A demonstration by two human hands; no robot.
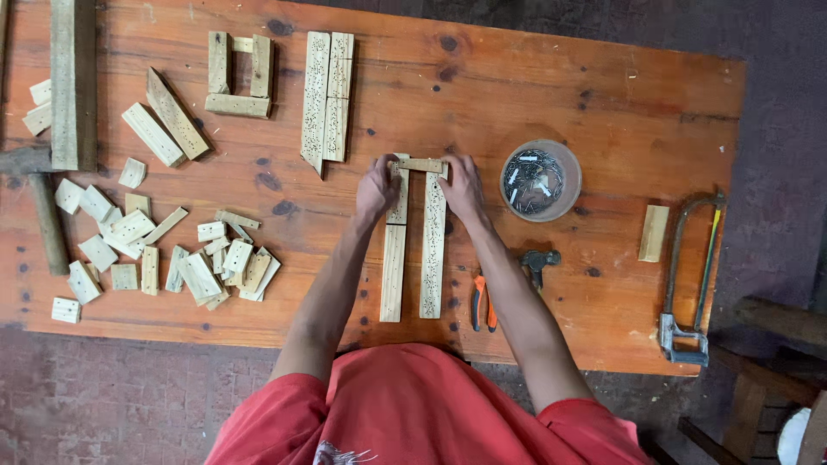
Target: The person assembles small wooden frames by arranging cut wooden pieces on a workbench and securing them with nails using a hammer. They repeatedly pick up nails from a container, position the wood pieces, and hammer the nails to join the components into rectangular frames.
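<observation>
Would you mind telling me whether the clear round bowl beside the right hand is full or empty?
Neither: the clear bowl is partly filled, a dark heap of nails covering its bottom. It stands upright on the wooden table.

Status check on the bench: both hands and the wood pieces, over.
Left hand and right hand pinch short crosspiece across tops of two long strips. Pliers lie beside strips, apart.

Woodworking workshop, worn plank bench (pixel 603 103), hacksaw (pixel 689 275), hammer (pixel 39 194), bowl of nails (pixel 540 181), offcuts (pixel 172 258)
</observation>
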